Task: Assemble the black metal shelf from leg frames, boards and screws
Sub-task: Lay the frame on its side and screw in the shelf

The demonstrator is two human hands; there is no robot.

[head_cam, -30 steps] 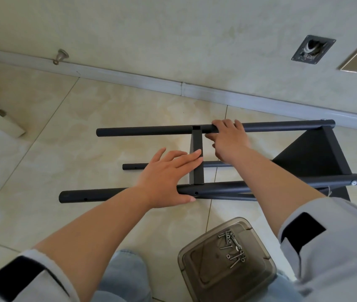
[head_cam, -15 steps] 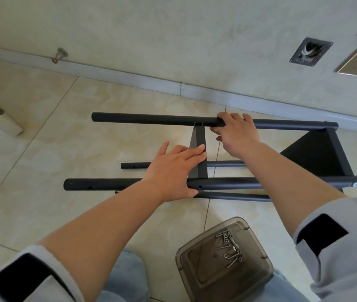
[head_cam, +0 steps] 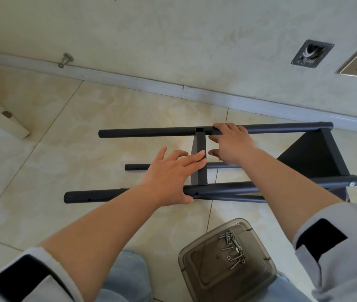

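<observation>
Head view: left hand (head_cam: 171, 173) lies flat, fingers straight, grip spread across the black crossbar (head_cam: 199, 162) and near tube (head_cam: 227, 190); right hand (head_cam: 232, 142) curls its grip over the far tube (head_cam: 151, 132); screws (head_cam: 233, 247) sit on a grey lid (head_cam: 227, 264) on the floor (head_cam: 86, 149).

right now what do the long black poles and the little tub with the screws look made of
Poles: likely metal tube, matte black coat; round, hollow-ended, drilled holes. Tub: probably plastic, translucent smoky grey. Screws in it: bare shiny metal.
</observation>
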